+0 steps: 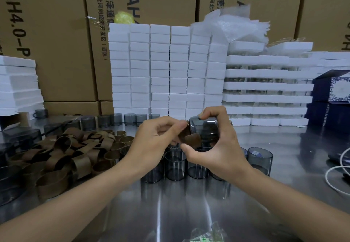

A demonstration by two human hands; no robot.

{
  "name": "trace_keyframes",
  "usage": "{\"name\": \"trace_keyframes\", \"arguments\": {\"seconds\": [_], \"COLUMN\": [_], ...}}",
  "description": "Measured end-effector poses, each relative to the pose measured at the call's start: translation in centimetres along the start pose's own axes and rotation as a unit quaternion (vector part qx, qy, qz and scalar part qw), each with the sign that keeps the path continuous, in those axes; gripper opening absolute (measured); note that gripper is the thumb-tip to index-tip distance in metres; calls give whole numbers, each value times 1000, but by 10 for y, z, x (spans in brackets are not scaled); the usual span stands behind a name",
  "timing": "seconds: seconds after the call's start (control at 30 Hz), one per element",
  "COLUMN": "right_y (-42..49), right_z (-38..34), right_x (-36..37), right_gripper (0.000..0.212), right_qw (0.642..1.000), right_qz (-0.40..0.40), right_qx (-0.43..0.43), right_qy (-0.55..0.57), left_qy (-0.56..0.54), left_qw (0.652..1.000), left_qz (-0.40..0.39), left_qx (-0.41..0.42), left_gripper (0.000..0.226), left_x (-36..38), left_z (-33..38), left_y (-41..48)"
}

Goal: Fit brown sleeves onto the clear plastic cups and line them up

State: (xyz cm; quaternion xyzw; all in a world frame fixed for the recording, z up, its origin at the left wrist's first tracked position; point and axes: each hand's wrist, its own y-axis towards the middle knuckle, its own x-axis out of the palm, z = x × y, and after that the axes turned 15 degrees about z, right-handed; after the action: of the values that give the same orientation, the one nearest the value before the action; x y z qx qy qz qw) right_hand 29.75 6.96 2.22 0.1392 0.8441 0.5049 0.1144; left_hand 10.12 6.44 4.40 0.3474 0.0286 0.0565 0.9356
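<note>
Two hands meet above a steel table (pixel 170 213): the left hand (pixel 161 137) pinches a brown sleeve (pixel 191 139) between thumb and fingertips, and the right hand (pixel 217 147) grips a smoky clear cup (pixel 205 128), fingers curled over its top and thumb pressed against the sleeve's lower edge. That cup is tipped on its side in the air, and the sleeve touches its left end; whether it already rings the cup cannot be told. Directly under the hands stands a cluster of bare cups (pixel 175 164), partly hidden by the wrists, with one more (pixel 260 158) just to the right. A loose heap of sleeves (pixel 66 152) lies to the left, and a row of cups (pixel 113 119) lines the far edge behind it. Behind them rises a wall of white foam blocks (pixel 161 67), with crumpled film (pixel 233 23) on top and foam trays (pixel 265 86) stacked to its right. A dark blue patterned box (pixel 333 93) and a white cable (pixel 337 177) sit at the far right. Brown cartons (pixel 56 42) fill the background; one reads "AH4.0-P", another carries "河北河间经济开发区(西区)".
</note>
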Motion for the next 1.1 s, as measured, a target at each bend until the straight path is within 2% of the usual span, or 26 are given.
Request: {"name": "trace_keyframes", "arguments": {"seconds": [0.1,0.2,0.33,0.6,0.87,1.1], "right_y": [-2,-8,-10,-12,-12,-3], "right_z": [-5,-8,-5,4,1,5], "right_x": [1,7,8,0,-5,-3], "right_gripper": [67,63,64,84,86,88], "right_qw": [1000,998,995,989,977,986], "right_qz": [5,13,-9,-81,-133,-129], "right_qx": [-16,-48,-94,-120,-149,-59], "right_qy": [14,31,19,-27,-78,-89], "left_qy": [-4,-46,-77,-60,-32,-35], "left_qw": [1000,993,980,979,981,977], "left_qz": [1,-15,-49,-99,-134,-190], "left_qx": [-31,-106,-179,-167,-135,-93], "left_gripper": [31,50,45,43,49,26], "left_x": [2,5,0,3,0,-3], "left_z": [2,4,11,14,11,12], "left_y": [-1,-5,-3,-12,-9,-1]}}
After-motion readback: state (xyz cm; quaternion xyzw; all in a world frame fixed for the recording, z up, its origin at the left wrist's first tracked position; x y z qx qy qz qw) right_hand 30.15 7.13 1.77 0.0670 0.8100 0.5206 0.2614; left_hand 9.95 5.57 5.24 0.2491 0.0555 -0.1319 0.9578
